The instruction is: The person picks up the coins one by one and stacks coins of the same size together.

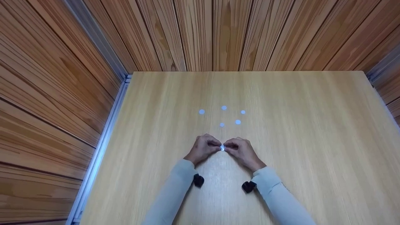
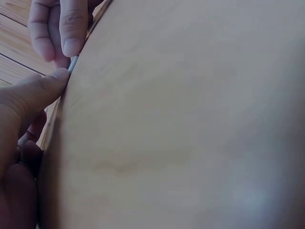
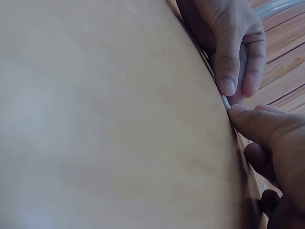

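Between nearly meeting fingertips is a small, thin, shiny whitish piece (image 1: 222,147). The left hand (image 1: 203,148) pinches one side with thumb and fingers nearly together; the right hand (image 1: 243,152) pinches the other side likewise. Farther out, five small, flat, round pale-blue discs (image 1: 224,107) lie apart from one another on a smooth light-brown wooden tabletop (image 1: 312,140). Back from the hands, each long pale sleeve (image 1: 173,190) has a black object (image 1: 198,180) at its cuff. Reddish-brown wooden plank walls (image 1: 195,34) stand past the tabletop.
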A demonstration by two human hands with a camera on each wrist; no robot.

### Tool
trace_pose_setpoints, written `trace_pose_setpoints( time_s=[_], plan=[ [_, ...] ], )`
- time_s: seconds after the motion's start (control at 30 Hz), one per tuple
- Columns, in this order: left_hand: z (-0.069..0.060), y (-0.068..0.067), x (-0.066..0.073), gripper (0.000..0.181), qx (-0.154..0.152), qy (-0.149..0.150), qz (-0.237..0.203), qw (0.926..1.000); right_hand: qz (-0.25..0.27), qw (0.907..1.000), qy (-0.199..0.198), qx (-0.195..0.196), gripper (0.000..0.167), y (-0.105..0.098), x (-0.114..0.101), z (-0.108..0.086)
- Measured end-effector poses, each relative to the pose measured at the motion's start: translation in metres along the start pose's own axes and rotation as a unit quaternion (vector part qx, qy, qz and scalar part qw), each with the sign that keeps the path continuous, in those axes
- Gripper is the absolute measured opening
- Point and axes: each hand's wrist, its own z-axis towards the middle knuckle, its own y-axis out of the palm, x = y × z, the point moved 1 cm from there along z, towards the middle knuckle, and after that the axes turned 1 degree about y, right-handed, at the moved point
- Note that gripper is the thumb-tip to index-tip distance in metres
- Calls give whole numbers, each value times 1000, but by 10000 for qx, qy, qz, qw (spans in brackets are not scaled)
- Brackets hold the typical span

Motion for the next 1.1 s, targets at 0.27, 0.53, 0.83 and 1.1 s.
trace_pose_setpoints(
  time_s=[0.27,0.53,0.83,1.1],
  plan=[
    [-6,-2,-2,13,-19,-132,-35,9999,141,9997,148,-123,14,6,-1,-2],
    [-14,-4,-6,13,-58,-123,-98,9999,97,9995,211,-208,15,12,-5,-7],
    [-21,-16,-10,13,-85,-53,-182,9998,42,9996,-45,-293,14,20,-11,-1],
    [-27,-28,-12,14,-109,-50,-251,9996,68,9992,-180,-363,13,27,-17,4]
  ],
)
